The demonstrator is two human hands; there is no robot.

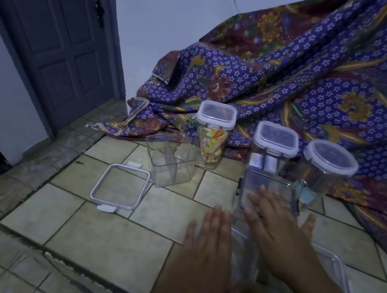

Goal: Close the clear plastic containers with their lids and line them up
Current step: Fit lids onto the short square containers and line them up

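Three clear containers with white-rimmed lids on them stand along the cloth's edge: a tall square one (pixel 213 134) with colourful contents, a square one (pixel 275 140) and a round one (pixel 331 159). An empty square container (pixel 171 164) stands lidless left of them, and a loose square lid (pixel 121 187) lies on the tiles beside it. My right hand (pixel 275 230) lies flat, its fingertips on the dark-rimmed lid (pixel 267 187) of a nearer container. My left hand (pixel 211 237) is flat and spread beside a clear container (pixel 244 255) between my hands; whether it touches is unclear.
A large clear piece with a white rim (pixel 338 268) lies at the lower right, partly under my right arm. A patterned purple cloth (pixel 323 86) is draped behind the containers. A dark door (pixel 61 31) stands at the left. The floor is beige tile (pixel 108 231).
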